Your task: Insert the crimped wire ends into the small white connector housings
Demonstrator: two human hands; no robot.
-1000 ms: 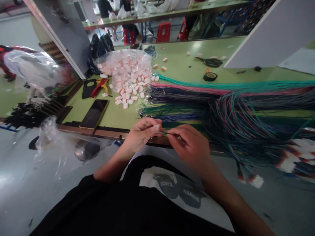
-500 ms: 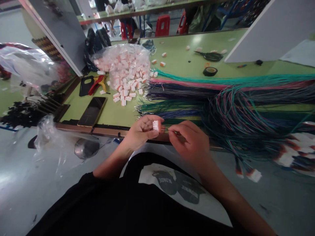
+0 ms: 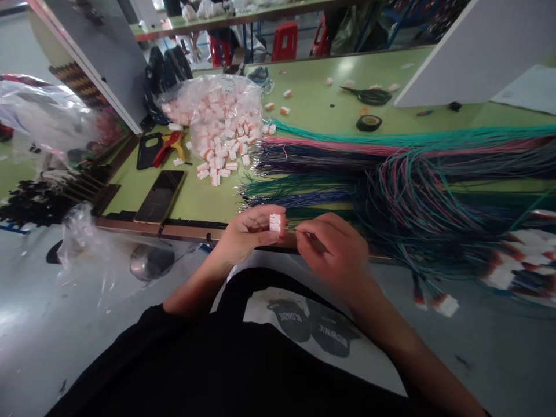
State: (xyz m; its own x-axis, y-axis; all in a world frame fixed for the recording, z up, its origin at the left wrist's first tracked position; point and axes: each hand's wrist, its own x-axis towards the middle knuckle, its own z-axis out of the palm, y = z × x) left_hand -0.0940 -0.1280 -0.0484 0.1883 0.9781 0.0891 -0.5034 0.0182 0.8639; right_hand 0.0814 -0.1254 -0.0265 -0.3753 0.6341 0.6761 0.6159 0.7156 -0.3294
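Between the thumb and fingers of my left hand [image 3: 248, 233] is a white and orange connector [image 3: 276, 224], held over the table's front edge. Just to its right, my right hand [image 3: 332, 243] pinches a thin wire [image 3: 297, 230] whose tip points toward the connector's orange side. Whether the tip touches the connector is too small to tell. Beyond my hands lie bundles of wires, teal and pink [image 3: 330, 139] at the back, dark blue [image 3: 321, 200] nearer. A clear bag [image 3: 217, 104] spills many similar connectors [image 3: 223, 165] on the green table [image 3: 208, 202].
A phone [image 3: 160, 196], red and yellow pliers [image 3: 170, 147] and a black case [image 3: 149, 152] lie at the left. Black tape [image 3: 369, 123] and scissors [image 3: 369, 95] lie behind the wires. Finished-looking wired connectors [image 3: 516, 260] hang at the right edge.
The view has shifted slightly. My hands keep nearly the same pose, with the connector in my left hand and the wire in my right.
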